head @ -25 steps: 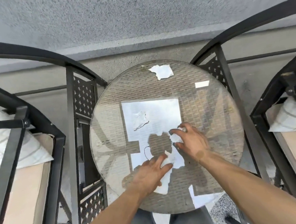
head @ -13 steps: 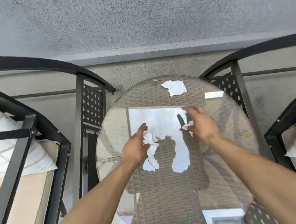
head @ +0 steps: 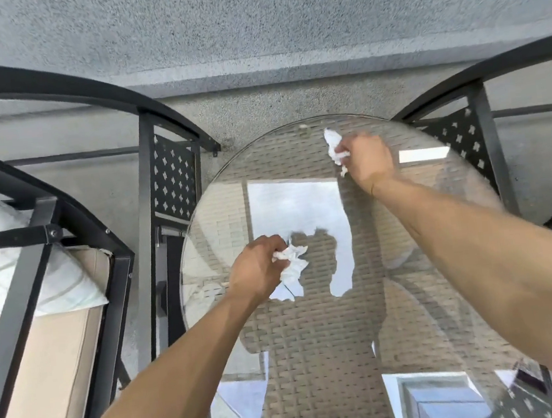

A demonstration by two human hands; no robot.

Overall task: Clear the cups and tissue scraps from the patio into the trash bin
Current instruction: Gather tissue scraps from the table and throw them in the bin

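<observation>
My left hand point(head: 257, 272) hovers over the middle left of the round glass-topped wicker table point(head: 334, 356), fingers closed around crumpled white tissue scraps point(head: 292, 261) that hang out to its right. My right hand point(head: 370, 161) is at the far part of the table, closed on another white tissue scrap point(head: 333, 146) that sticks out to its left. No loose tissue shows on the glass. No cup and no trash bin are in view.
A black metal chair point(head: 153, 221) with a beige cushion and white pillow point(head: 8, 271) stands close on the left. A second black metal chair point(head: 485, 139) flanks the table on the right. A grey stucco wall point(head: 248, 24) rises just behind the table.
My right hand has reached forward and taken hold of the tissue scrap that lay at the table's far edge. My left hand has stayed near the middle, keeping its crumpled tissue.
</observation>
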